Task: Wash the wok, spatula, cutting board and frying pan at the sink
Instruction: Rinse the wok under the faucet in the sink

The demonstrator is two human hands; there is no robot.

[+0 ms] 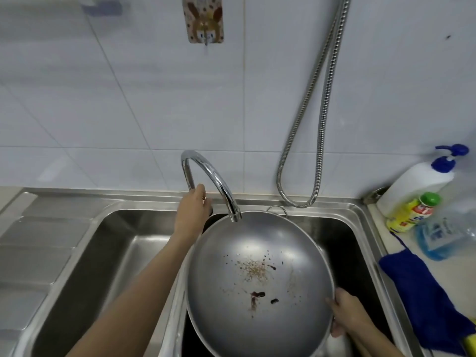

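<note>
White wall tiles back a steel double sink (360, 222). Right hand (346, 316) grips the stained grey metal wok (257, 266); left hand (193, 210) closes around the curved chrome tap (206, 168) beyond it. Best to centre the spout over the stains.

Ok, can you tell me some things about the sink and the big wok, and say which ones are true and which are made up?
1. The wok has brown food bits inside. True.
2. Water is pouring from the tap into the wok. False: no water shows at the spout.
3. The right hand holds the wok's rim. True.
4. The left hand is scrubbing inside the wok. False: it reaches up to the base of the tap.
5. A blue cloth lies on the counter to the right of the sink. True.
6. The wok sits in the left basin. False: it is over the right one.
</note>
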